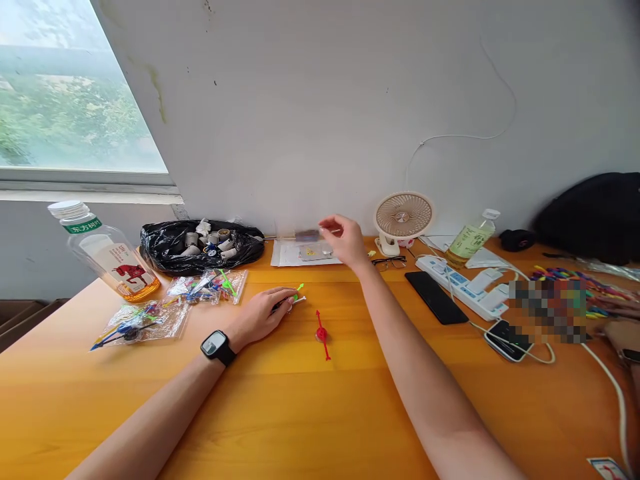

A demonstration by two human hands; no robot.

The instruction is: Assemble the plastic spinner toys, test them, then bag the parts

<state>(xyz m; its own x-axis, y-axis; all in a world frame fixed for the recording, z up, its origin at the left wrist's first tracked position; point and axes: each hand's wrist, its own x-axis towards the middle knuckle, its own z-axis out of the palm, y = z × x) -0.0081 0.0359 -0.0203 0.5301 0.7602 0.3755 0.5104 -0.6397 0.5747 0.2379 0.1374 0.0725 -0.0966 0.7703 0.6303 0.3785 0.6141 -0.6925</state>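
L hand, w/ a black smartwatch on its wrist, rests on the orange-brown wooden table, fingers closed over bright green + white plastic arrow pieces; tips poke out past the fingers, rest hidden. R hand is up off the table nr the back wall, thumb + index tips close tog.; can't tell if anything's pinched. Red plastic double-ended arrow spinner lies flat on the table btwn the forearms, untouched. Two clear plastic bags w/ multicol. arrow parts lie L of L hand; black plastic bag w/ grey cylinders behind them. Round beige fan stands R of R hand.
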